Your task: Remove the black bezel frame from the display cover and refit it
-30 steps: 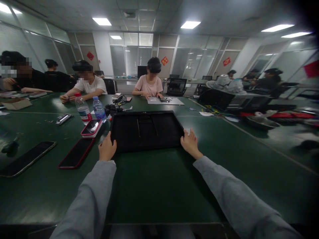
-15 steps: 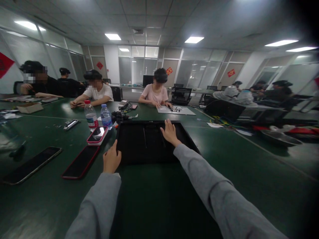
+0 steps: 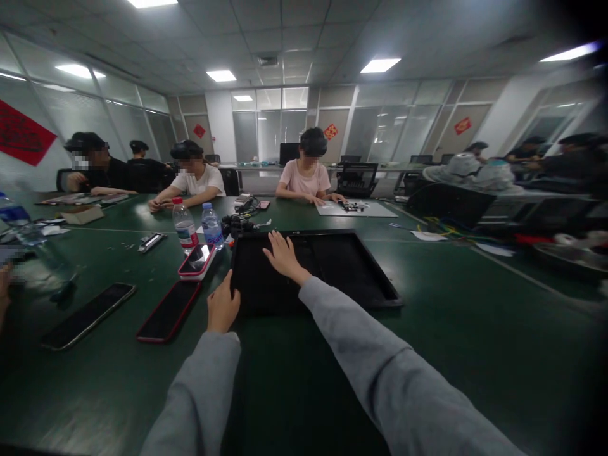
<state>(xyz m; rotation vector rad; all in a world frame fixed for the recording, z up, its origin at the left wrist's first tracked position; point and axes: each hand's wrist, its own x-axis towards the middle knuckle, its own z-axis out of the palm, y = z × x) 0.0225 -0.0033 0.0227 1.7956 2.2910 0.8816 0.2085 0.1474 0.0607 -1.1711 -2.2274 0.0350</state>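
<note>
A shallow black rectangular tray with a raised rim point(image 3: 380, 272) lies on the green table in front of me. At its left edge, my left hand point(image 3: 223, 306) grips the rim, the forefinger along the side and the other fingers curled. My right hand point(image 3: 285, 256) is spread flat over the left half of the tray, near its far rim, fingers apart. Whether the right palm touches the tray's floor I cannot tell. Part of the tray's floor is hidden beneath that hand and forearm.
Left of the tray lie a red-edged phone point(image 3: 168, 311), a pink-cased phone point(image 3: 197, 261) and a dark phone point(image 3: 90, 315). Two bottles point(image 3: 184, 228) stand behind them, beside black cables point(image 3: 237, 223). Across the table, a person point(image 3: 304, 174) works at a white board point(image 3: 375, 209).
My right hand has slid leftward across the tray, from its right half to its left half. The left hand stays at the left rim. The view has turned slightly left.
</note>
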